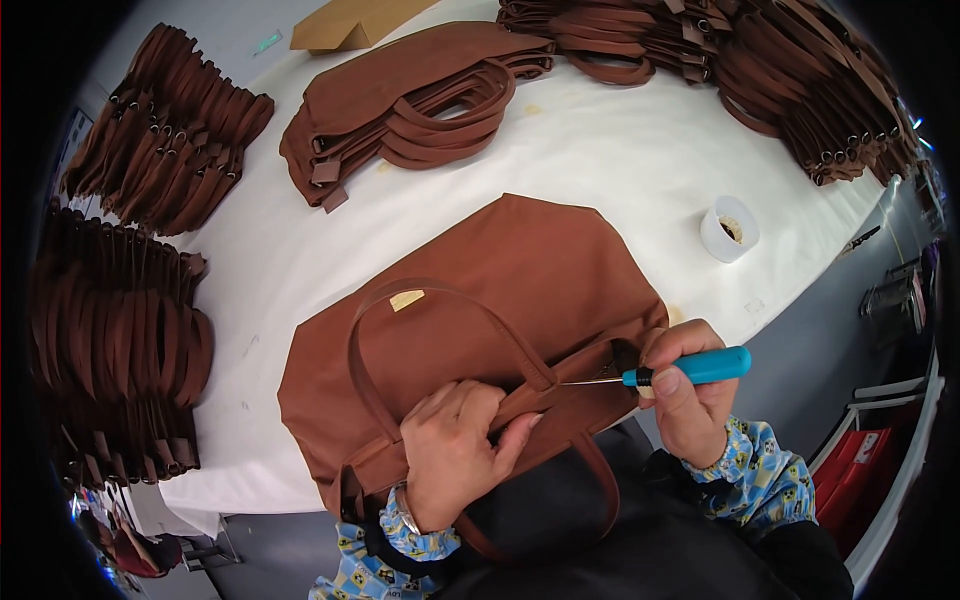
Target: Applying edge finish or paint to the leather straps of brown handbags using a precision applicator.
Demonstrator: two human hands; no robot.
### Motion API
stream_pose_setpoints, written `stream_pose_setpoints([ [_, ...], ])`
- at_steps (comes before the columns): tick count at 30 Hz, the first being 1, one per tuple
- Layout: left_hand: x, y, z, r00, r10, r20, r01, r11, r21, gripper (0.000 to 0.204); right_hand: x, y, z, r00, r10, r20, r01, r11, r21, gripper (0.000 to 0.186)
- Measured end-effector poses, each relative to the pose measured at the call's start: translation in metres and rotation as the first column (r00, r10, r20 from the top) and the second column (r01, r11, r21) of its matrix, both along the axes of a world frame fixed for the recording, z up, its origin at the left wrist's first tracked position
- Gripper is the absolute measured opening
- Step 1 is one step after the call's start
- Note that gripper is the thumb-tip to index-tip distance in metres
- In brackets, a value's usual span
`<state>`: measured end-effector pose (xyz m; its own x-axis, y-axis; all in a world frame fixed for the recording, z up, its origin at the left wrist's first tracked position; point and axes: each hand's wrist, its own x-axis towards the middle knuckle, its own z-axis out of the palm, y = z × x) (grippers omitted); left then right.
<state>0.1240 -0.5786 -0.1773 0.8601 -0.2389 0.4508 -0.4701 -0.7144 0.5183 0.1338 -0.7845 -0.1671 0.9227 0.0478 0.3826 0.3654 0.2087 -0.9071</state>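
A brown tote bag (500, 290) lies flat on the white table (620, 160), its top edge toward me and one handle looped over its face. My left hand (455, 450) pinches the bag's top edge near the base of that handle. My right hand (685, 395) grips a tool with a blue handle (700, 367); its thin metal tip points left and touches the bag's edge next to my left fingers. A small pale label (406, 299) sits under the handle loop.
A stack of brown bags (410, 95) lies further back. Rows of brown handle straps fill the left side (150, 130) and the far right (800, 80). A small white cup (729, 229) stands at the right. A cardboard piece (350, 22) lies at the back.
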Motion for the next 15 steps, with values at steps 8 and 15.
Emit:
stream_pose_setpoints([
  [8, -0.0006, -0.0001, -0.0008, 1.0, -0.001, -0.008, 0.001, 1.0, 0.011, 0.03, 0.0, 0.0018, -0.0011, 1.0, -0.013, 0.015, 0.014, 0.999, -0.043, 0.009],
  [15, -0.0005, -0.0001, -0.0003, 1.0, -0.001, -0.007, 0.001, 1.0, 0.018, 0.03, 0.0007, 0.004, -0.0007, 0.998, -0.033, 0.05, 0.037, 0.997, -0.075, 0.008],
])
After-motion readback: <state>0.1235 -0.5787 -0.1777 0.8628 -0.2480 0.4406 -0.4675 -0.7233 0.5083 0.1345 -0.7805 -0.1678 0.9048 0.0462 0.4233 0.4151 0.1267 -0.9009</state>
